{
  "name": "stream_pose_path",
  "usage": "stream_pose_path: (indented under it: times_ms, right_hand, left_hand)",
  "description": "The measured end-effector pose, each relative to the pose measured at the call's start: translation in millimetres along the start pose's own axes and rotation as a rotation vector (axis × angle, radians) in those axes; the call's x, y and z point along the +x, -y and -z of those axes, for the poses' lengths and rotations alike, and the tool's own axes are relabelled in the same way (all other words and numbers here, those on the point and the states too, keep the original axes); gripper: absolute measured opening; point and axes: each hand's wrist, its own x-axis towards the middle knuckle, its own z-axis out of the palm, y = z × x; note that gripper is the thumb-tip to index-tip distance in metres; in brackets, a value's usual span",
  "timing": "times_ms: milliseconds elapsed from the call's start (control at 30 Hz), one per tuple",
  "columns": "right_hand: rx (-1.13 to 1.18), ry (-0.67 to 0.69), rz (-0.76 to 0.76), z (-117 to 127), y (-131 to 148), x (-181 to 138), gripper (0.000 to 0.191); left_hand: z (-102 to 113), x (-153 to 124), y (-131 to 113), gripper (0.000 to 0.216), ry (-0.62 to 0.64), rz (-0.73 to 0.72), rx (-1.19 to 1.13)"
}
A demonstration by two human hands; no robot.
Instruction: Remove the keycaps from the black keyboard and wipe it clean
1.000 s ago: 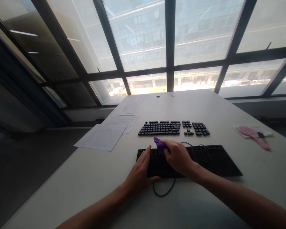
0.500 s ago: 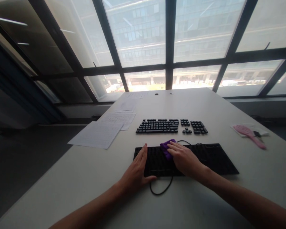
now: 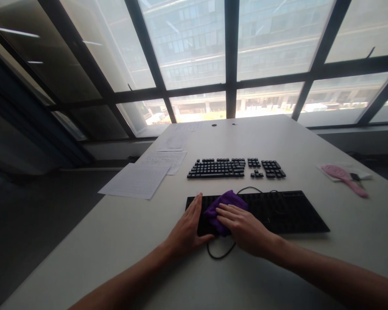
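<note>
A black keyboard base [image 3: 294, 215], with no keycaps visible on it, lies across the white table in front of me. My left hand [image 3: 186, 224] rests on its left end, fingers stretched out and thumb apart at the near edge. Under the fingers of my right hand [image 3: 242, 224] is a purple cloth [image 3: 229, 199], pressed against the left half of the base. Part of the cloth is covered by that hand. A black cable [image 3: 220, 257] loops out at the near side, and more cable shows behind the base. Beyond it, loose black keycaps [image 3: 216, 168] lie arranged in keyboard layout.
Several paper sheets [image 3: 136, 180] lie along the table's left side. A pink brush [image 3: 345, 178] sits on a clear plastic bag at the right, beside a small dark item. Large framed windows [image 3: 194, 47] stand behind the table [image 3: 168, 280].
My right hand has slid the purple cloth left and nearer to me across the base, and the cloth looks more spread out. My left hand stays on the left end. The view has shifted slightly.
</note>
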Motion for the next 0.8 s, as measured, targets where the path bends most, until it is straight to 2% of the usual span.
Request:
stream_pose_path:
  times_ms: [167, 333, 400, 500, 600, 700, 800]
  right_hand:
    - [-0.076, -0.115, -0.092, 18.5, -22.0, -27.1, 0.057]
    - [-0.02, -0.284, -0.198, 12.8, -8.4, -10.7, 0.056]
    - [0.008, -0.245, -0.13, 6.5, 0.3, -2.8, 0.056]
    - [0.018, -0.108, 0.016, -0.8, 6.1, -2.1, 0.054]
    - [-0.01, -0.091, -0.007, 2.7, -2.0, -12.9, 0.049]
    - [-0.039, -0.241, -0.157, 21.3, -20.9, -25.1, 0.046]
    - [-0.013, -0.484, -0.347, 45.8, -41.0, -33.1, 0.046]
  left_hand:
    - [3.0, 1.1, -4.4, 0.123, 0.003, -0.006, 0.0]
    - [3.2, 0.5, -5.8, 0.118, 0.002, -0.03, 0.009]
    - [2.2, 0.0, -4.9, 0.116, 0.0, -0.039, 0.011]
    - [1.1, -0.2, -3.0, 0.114, 0.002, -0.041, 0.013]
    - [1.1, 0.2, -1.4, 0.113, -0.005, -0.047, 0.02]
    - [1.7, 1.1, -0.6, 0.112, -0.015, -0.054, 0.025]
    - [2.0, 1.7, -0.6, 0.11, -0.013, -0.058, 0.021]
